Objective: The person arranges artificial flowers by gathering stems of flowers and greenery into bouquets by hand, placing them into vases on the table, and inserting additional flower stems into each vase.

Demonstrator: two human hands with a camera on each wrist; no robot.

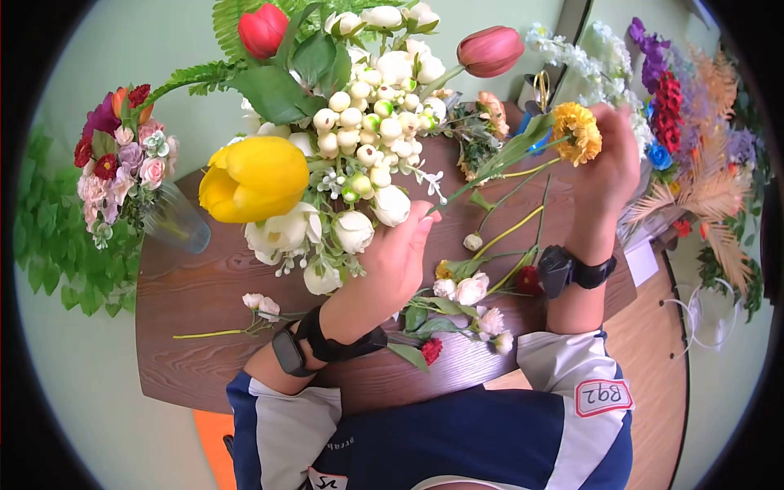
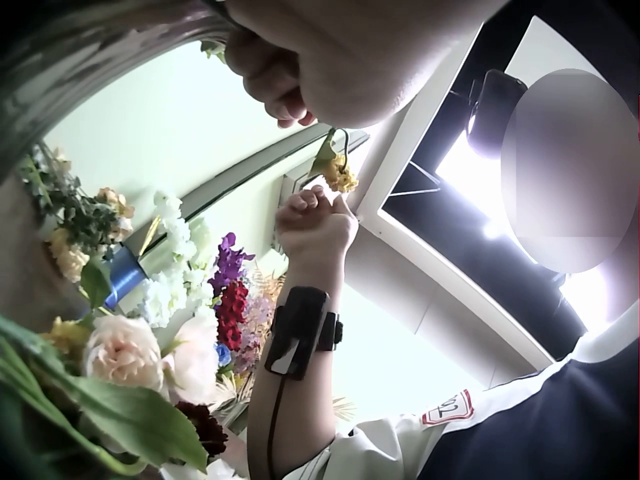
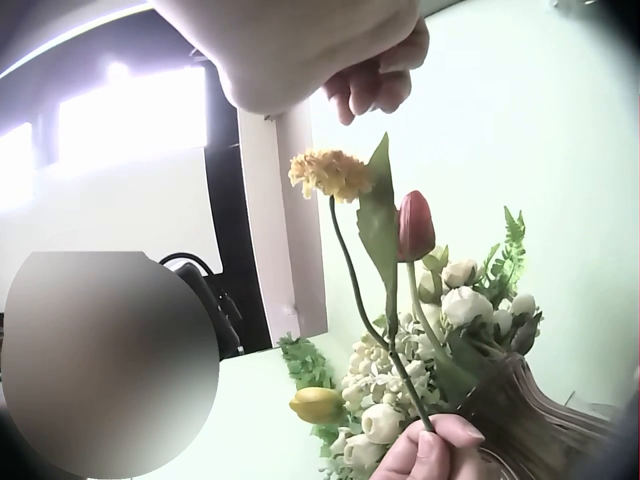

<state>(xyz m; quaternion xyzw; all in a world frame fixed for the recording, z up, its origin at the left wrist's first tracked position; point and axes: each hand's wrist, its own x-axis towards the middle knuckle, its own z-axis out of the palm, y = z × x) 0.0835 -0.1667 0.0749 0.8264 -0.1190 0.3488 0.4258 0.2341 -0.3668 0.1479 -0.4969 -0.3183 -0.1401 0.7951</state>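
My left hand (image 1: 396,261) pinches the stem of a yellow flower (image 1: 576,134) between thumb and fingers, in front of a large bouquet (image 1: 351,139). The right wrist view shows the flower (image 3: 332,174) upright on a forked stem with a long green leaf (image 3: 378,225). My right hand (image 1: 614,155) is beside the bloom, its fingers loosely bent and holding nothing; in the right wrist view they appear above the flower. White blooms, cream berries, a yellow tulip (image 1: 255,180) and two red tulips make up the bouquet. Its ribbed glass vase (image 3: 515,405) shows in the right wrist view.
Cut stems and small flowers (image 1: 472,287) lie on the dark wooden table (image 1: 188,302) before me. A glass vase of mixed flowers (image 1: 175,216) leans at the left. More artificial flowers (image 1: 665,106) fill the right side, near a blue object (image 1: 536,140).
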